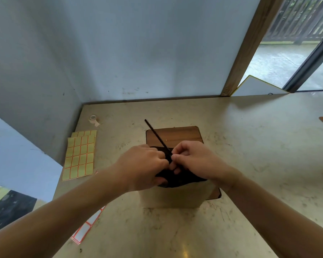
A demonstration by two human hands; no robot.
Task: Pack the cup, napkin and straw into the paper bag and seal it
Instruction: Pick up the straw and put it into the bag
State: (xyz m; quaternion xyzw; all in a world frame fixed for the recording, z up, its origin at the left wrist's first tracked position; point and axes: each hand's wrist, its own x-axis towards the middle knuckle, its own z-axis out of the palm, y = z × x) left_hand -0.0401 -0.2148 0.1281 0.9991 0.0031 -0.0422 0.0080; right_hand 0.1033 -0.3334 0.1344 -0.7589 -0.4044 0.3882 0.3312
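Holding steady over the paper bag (171, 199) on the table (250, 146) | left hand (144, 164) curled on the bag's dark mouth | right hand (192, 161) pinching the black straw (156, 135), tilted up and away | wooden board (175, 135) beneath | yellow label sheets (80, 155) left, blank, no readable writing | tape roll (93, 119) beyond

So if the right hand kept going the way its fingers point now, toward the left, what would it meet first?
The right hand pinches the black straw over the paper bag. Straight on, it would most likely meet the left hand first; their fingers look almost touching, though depth is unclear.
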